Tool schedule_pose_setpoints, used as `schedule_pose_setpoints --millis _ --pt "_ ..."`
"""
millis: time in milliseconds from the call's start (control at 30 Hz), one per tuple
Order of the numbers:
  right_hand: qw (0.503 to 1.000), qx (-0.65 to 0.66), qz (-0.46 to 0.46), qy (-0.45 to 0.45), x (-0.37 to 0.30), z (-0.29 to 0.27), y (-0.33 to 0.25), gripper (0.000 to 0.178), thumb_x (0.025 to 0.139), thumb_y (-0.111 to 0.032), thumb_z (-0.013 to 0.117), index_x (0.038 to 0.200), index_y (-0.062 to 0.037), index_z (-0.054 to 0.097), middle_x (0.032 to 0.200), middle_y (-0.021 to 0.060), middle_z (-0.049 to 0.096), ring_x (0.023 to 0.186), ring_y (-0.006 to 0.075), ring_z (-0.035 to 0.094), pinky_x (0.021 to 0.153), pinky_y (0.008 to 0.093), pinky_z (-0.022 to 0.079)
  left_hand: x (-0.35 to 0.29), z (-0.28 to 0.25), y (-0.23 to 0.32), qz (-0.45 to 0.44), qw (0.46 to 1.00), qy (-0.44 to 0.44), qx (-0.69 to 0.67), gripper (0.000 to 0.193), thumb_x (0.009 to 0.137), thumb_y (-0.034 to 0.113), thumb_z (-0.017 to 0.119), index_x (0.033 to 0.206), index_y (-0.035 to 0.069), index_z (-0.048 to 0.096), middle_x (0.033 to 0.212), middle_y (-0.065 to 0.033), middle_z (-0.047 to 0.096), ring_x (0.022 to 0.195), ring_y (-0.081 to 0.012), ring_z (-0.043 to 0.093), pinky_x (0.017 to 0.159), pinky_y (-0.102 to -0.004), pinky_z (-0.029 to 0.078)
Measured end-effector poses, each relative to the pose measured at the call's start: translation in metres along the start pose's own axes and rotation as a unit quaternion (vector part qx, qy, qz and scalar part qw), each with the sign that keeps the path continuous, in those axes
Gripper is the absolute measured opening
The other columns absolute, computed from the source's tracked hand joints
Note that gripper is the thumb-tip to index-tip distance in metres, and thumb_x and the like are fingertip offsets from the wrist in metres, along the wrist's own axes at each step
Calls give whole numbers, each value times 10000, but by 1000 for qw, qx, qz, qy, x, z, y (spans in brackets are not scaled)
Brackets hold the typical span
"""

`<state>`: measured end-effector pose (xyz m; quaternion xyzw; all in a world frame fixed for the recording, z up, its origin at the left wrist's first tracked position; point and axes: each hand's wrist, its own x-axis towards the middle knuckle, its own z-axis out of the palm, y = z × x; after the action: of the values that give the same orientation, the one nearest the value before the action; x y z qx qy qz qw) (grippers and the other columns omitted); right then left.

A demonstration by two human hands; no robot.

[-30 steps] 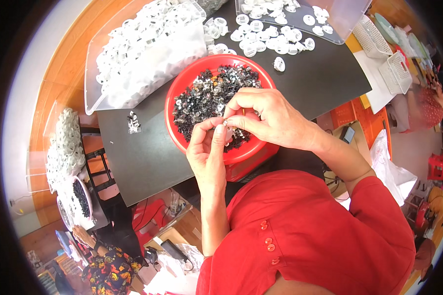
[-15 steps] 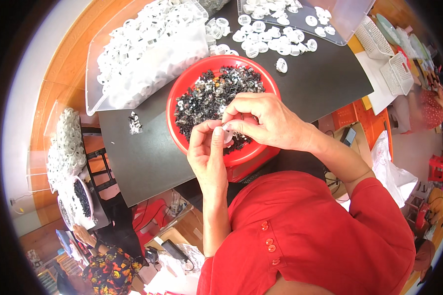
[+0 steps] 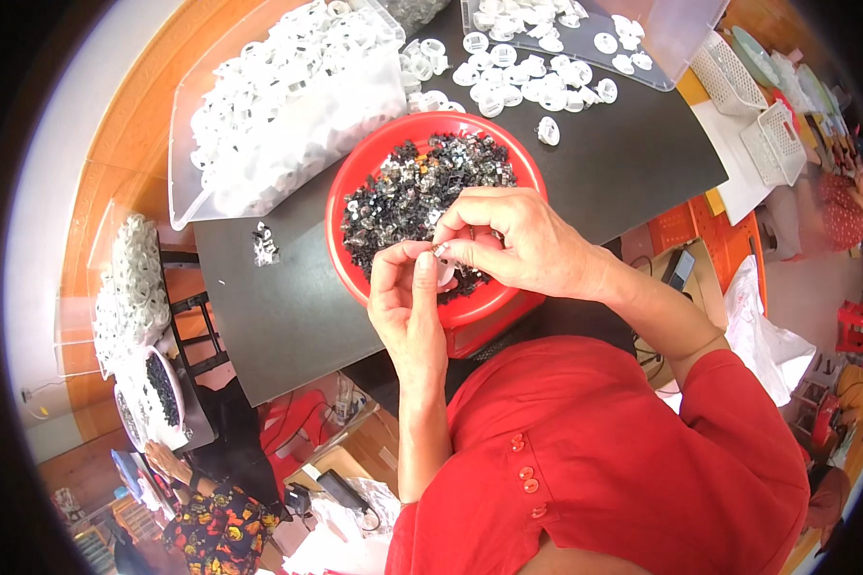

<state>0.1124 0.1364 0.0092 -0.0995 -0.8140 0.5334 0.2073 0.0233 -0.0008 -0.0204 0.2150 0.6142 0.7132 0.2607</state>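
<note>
Over the near side of a red basin [image 3: 338, 244], my two hands meet fingertip to fingertip. My left hand [image 3: 405, 299] is closed in a pinch on a small round white plastic part [image 3: 446, 271], mostly covered by the fingers. The right hand [image 3: 520, 238] pinches at the part's upper edge, and whatever is between its thumb and forefinger is too small and hidden to name. Beneath them the basin holds a heap of small black and metallic parts [image 3: 393, 206].
A clear bin [image 3: 184, 172] heaped with white plastic parts stands at the back left. More loose round white parts [image 3: 547, 86] lie on the dark table [image 3: 633, 144] near a second clear bin. A co-worker's hand [image 3: 168, 462] shows at the lower left.
Both hands keep almost the same pose, pinched together over the basin. The whole view has shifted very slightly.
</note>
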Motion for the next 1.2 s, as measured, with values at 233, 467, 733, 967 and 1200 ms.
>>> schedule_pose_setpoints --millis 233,467,733,967,1200 --pt "1000 -1 1 -3 2 3 -2 117 828 -91 663 870 11 622 771 94 610 647 195 591 607 321 484 -1 -1 1 3 1000 -3 -17 99 960 138 565 980 41 568 834 -32 618 680 -90 571 631 -223 466" --pt "998 5 -30 47 1 9 3 89 837 -68 693 867 -5 638 785 24 609 581 68 481 526 235 403 0 0 0 9 999 15 -30 105 966 146 556 952 43 565 811 -26 605 678 -90 562 634 -228 470" --pt "998 35 -19 45 2 12 0 97 843 -68 692 871 7 636 787 36 612 592 70 492 531 232 409 1 2 1 12 998 31 -53 88 966 130 552 950 44 563 811 -16 596 688 -77 551 644 -227 478" --pt "998 36 -26 36 2 15 2 97 872 -75 647 877 14 608 797 70 609 661 136 581 591 274 470 0 -1 -1 18 999 12 -48 69 965 112 554 969 43 555 841 -7 594 726 -57 550 663 -219 485" --pt "997 57 -18 40 3 16 4 100 924 -79 591 924 16 563 841 55 555 731 97 561 620 248 465 -1 -1 -2 13 999 13 -47 98 963 112 548 1008 33 583 899 -31 630 757 -87 585 685 -232 490"
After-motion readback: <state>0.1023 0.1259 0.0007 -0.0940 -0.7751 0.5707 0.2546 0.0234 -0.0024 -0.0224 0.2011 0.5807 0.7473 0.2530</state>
